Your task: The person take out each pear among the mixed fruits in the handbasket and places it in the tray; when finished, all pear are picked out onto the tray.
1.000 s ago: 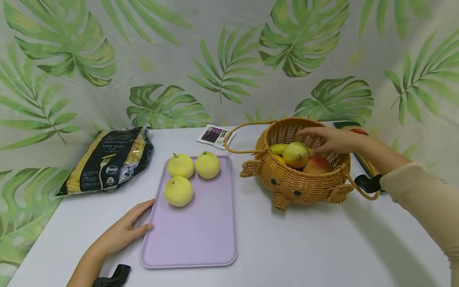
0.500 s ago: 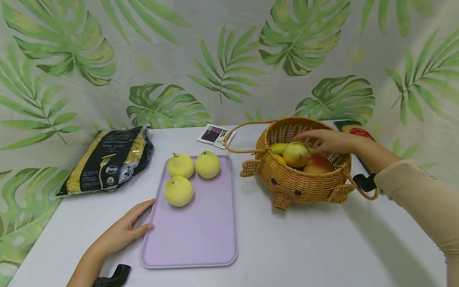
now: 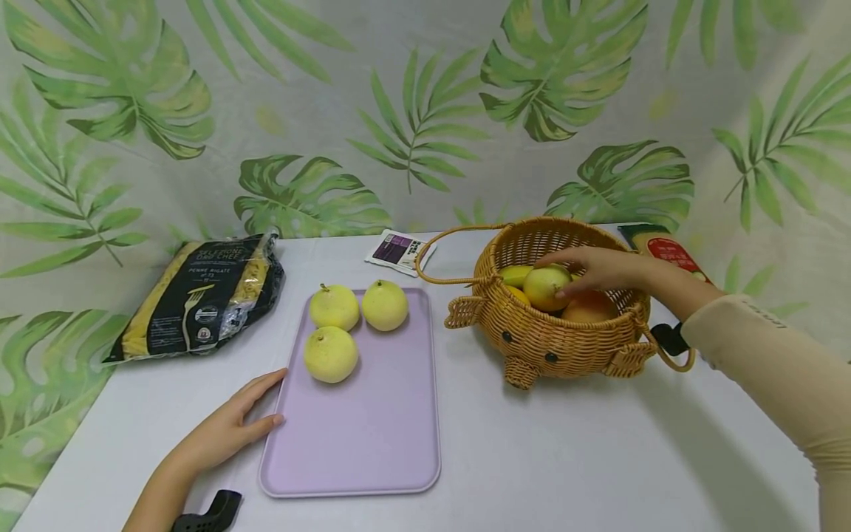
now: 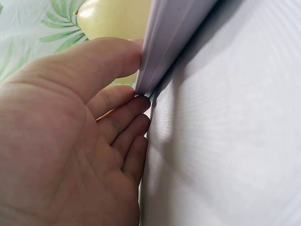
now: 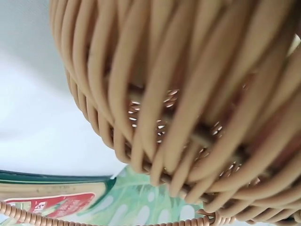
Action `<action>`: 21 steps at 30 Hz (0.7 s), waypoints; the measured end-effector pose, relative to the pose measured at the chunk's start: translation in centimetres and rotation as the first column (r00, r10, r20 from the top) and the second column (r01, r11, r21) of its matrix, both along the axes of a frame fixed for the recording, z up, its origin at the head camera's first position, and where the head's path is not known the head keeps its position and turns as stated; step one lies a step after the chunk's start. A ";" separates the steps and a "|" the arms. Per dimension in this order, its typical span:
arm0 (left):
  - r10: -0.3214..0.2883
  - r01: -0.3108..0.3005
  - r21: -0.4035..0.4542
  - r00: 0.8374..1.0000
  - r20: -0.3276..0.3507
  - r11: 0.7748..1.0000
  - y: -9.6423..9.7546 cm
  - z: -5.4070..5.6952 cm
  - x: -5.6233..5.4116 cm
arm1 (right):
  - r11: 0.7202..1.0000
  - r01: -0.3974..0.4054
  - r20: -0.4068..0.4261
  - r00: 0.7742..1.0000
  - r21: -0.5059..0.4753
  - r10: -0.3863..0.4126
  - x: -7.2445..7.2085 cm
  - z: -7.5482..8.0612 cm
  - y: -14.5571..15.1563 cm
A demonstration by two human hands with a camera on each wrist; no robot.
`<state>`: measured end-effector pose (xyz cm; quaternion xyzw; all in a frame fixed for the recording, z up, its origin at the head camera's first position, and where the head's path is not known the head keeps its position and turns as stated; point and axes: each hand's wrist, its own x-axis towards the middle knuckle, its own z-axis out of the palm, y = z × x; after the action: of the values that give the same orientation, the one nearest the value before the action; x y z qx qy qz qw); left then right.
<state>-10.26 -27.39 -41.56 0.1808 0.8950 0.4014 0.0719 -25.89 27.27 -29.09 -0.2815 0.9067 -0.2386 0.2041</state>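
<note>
In the head view my right hand (image 3: 598, 267) reaches into a wicker basket (image 3: 532, 332), its fingers and thumb around a yellow-green pear (image 3: 547, 287). The basket's weave hides this hand in the right wrist view. Beside the pear lie a reddish round fruit (image 3: 590, 307) and something yellow like a banana (image 3: 515, 275). My left hand (image 3: 222, 432) rests at the left edge of a lilac tray (image 3: 362, 436), fingertips touching its rim (image 4: 157, 47) with the fingers relaxed. Three pale yellow pears (image 3: 331, 355) sit in the tray's upper left part.
A black pasta bag (image 3: 199, 295) lies at the back left. Behind the tray is a small purple and white packet (image 3: 400, 251). A green and red package (image 3: 668, 251) lies behind the basket, whose handle (image 3: 432, 270) loops out toward the tray.
My right hand has moved left and slightly down inside the basket, its fingers closing around the pear. The left hand and the tray have stayed in place.
</note>
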 end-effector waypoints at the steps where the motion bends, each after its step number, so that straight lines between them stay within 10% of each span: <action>1: 0.000 0.000 -0.001 1.000 -0.002 1.000 0.0 0.0 0.0 | 1.000 0.002 0.000 1.000 0.004 -0.002 0.0 0.0 0.0; 21: -0.009 0.010 0.016 1.000 -0.004 1.000 -0.1 0.1 -0.1 | 0.999 0.043 0.011 0.999 -0.003 -0.043 -0.6 -1.1 -0.4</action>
<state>-10.37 -27.49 -41.49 0.1864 0.8910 0.4079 0.0707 -26.48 26.83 -30.19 -0.2610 0.9110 -0.2461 0.2035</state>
